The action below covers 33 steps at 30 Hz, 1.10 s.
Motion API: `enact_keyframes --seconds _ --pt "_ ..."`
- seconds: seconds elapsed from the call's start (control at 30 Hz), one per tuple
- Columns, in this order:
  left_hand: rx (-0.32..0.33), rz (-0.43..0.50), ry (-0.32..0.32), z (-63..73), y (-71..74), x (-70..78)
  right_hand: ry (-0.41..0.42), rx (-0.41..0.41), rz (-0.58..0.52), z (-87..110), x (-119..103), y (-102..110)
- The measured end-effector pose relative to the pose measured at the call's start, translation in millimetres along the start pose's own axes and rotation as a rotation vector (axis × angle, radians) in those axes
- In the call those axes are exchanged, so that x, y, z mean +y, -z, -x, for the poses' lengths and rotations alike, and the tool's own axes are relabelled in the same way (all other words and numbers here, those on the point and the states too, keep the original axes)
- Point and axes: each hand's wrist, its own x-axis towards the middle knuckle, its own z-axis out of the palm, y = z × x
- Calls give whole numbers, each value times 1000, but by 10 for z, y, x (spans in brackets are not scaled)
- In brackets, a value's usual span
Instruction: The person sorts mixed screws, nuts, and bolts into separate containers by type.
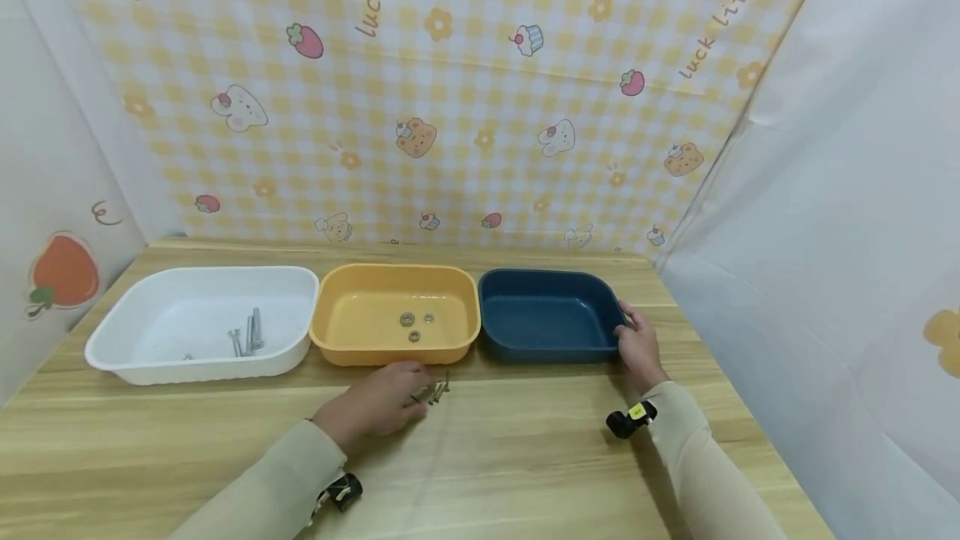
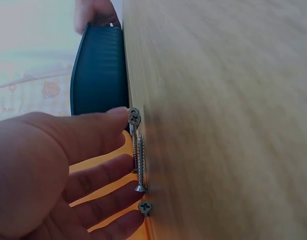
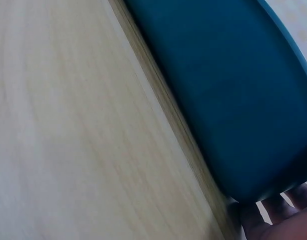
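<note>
My left hand (image 1: 386, 400) is low over the table in front of the yellow bin (image 1: 393, 356). Beside its fingertips lie several brass-coloured screws (image 1: 438, 393). In the left wrist view the thumb tip (image 2: 119, 111) is right at the cross-slotted head of one screw (image 2: 134, 117), and the other fingers are spread behind the screws. At the right, my right hand (image 1: 640, 350) grips the right end of the dark blue bin (image 1: 551, 353). Its fingers (image 3: 274, 207) are against the end wall in the right wrist view.
The white bin (image 1: 202, 373) on the left contains several long bolts (image 1: 251, 333). Three nuts (image 1: 407, 319) lie inside the yellow bin. The three bins stand side by side on the wooden table (image 1: 510, 457), with a patterned cloth (image 1: 465, 107) behind and pale sheets at both sides.
</note>
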Motion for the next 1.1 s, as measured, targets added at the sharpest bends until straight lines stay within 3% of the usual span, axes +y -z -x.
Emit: enact_keyframes --seconds 0.33,0.57,0.83,1.1 --pt "23 1 -91 -21 14 0 6 -51 -25 12 46 22" --pt "9 43 -44 -28 -19 15 -1 -90 -59 19 93 44" --pt "-16 77 -13 -54 -34 41 11 -42 -44 17 102 35" --pt "76 160 17 -119 -7 72 25 -12 -19 23 102 2"
